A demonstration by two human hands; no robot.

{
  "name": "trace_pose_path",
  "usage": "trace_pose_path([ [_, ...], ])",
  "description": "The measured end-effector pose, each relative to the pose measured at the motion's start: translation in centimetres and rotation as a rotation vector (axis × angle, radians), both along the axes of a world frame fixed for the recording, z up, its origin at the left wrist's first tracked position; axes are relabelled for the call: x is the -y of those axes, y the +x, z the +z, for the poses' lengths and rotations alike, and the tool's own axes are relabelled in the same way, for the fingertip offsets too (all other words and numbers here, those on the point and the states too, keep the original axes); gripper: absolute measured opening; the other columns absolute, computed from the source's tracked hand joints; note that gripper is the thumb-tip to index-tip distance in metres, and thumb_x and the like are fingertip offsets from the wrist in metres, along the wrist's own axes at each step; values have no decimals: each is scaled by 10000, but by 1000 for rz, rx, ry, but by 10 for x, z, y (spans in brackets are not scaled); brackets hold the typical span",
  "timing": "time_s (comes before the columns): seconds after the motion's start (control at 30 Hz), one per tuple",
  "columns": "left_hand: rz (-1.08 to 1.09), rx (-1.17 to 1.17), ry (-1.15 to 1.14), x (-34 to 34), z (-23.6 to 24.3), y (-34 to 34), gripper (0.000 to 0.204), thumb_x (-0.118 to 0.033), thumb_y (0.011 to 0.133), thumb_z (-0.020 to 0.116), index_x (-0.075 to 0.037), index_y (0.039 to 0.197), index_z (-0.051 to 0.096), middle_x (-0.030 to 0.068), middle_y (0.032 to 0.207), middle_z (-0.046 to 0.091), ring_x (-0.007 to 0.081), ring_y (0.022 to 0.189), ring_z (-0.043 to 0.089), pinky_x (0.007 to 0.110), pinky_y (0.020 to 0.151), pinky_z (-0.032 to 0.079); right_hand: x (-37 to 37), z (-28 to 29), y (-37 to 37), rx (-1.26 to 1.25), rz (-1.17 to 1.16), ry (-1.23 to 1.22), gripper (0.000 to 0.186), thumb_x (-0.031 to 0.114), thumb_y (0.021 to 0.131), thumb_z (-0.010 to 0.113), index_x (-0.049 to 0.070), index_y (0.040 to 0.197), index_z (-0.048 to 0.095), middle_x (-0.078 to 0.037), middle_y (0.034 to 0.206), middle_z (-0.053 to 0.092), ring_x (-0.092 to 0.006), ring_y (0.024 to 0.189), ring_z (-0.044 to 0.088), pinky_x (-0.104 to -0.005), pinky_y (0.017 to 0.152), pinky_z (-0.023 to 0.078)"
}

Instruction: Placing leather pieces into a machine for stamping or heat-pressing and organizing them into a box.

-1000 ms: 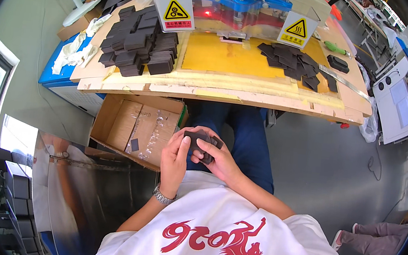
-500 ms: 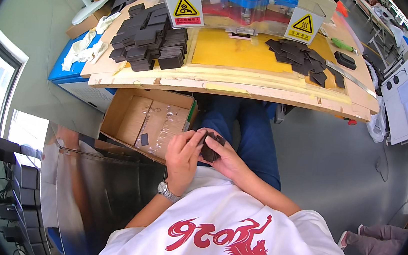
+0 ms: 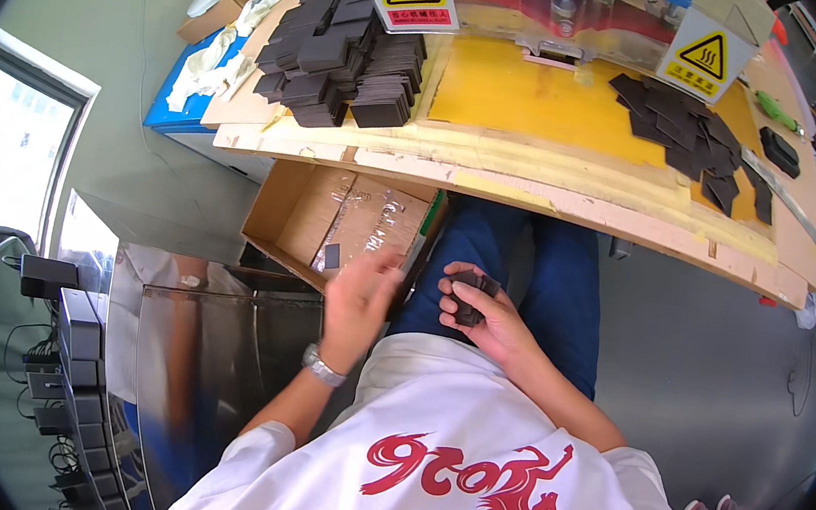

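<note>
- Right hand [image 3: 500,332] pinched a small stack of dark pieces [image 3: 469,313] between thumb and curled fingers, above the thighs.
- Left hand [image 3: 360,295], just left of that grip and apart from it, was blurred; whether its fingers were spread or pinching anything could not be told.
- Good handling, as I judged it, called for light pressure from the right thumb, the pieces kept squared so none fanned out, and the left fingertips meeting edges rather than faces.
- Left of the grip and slightly beyond, a cardboard box [image 3: 268,201] sat below the table's edge, one dark piece [image 3: 332,256] lying inside; the left hand partly covered its near side.
- Straight ahead of the grip, the table edge [image 3: 535,197] stood between it and the worktop.
- Ahead-left lay a tall pile of dark pieces [image 3: 325,54]; ahead-right, a loose heap [image 3: 684,130], with a metal strip [image 3: 786,202] and black block [image 3: 780,152] to its right.
- Farthest ahead, a machine's clear guard [image 3: 595,25] hung over the yellow sheet [image 3: 507,95], likely limiting reach there.
</note>
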State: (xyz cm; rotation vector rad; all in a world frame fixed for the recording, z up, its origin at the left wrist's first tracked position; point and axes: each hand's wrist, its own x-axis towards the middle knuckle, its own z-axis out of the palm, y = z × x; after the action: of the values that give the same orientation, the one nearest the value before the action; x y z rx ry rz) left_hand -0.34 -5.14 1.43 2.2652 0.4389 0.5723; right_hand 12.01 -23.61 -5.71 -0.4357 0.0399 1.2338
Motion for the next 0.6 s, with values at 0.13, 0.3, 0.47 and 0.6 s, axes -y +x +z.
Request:
trace_pose_path([
  [0.13,103,-533,378,-98,-19,-5,264,-143,974,741,41,1163,726,233,991,782,402,936,774,484,829,611,0,-17,19,-70,32,151,297,199,1062,741,84,1317,641,-59,1141,648,-121,845,565,-274,694,473],
  [0.3,116,-1024,618,-189,-122,-21,411,-280,880,815,38,1115,702,259,1000,774,408,960,774,495,862,624,6,-24,37,-103,60,240,293,235,1101,687,73,1340,638,-82,1200,642,-134,853,566,-274,676,467],
  [0.47,147,-1139,593,-199,-133,0,575,-290,799,850,80,1186,643,249,1099,779,405,1012,779,479,903,632,13,-28,37,-172,33,389,347,288,1118,654,62,1379,623,-106,1243,611,-166,906,568,-288,717,478],
  [0.6,90,-1126,646,-204,-159,-8,410,-178,849,755,64,1161,647,255,1096,771,398,1030,773,473,899,630,16,-34,39,-242,37,459,342,272,1094,685,49,1348,639,-97,1250,605,-185,982,578,-322,797,507],
])
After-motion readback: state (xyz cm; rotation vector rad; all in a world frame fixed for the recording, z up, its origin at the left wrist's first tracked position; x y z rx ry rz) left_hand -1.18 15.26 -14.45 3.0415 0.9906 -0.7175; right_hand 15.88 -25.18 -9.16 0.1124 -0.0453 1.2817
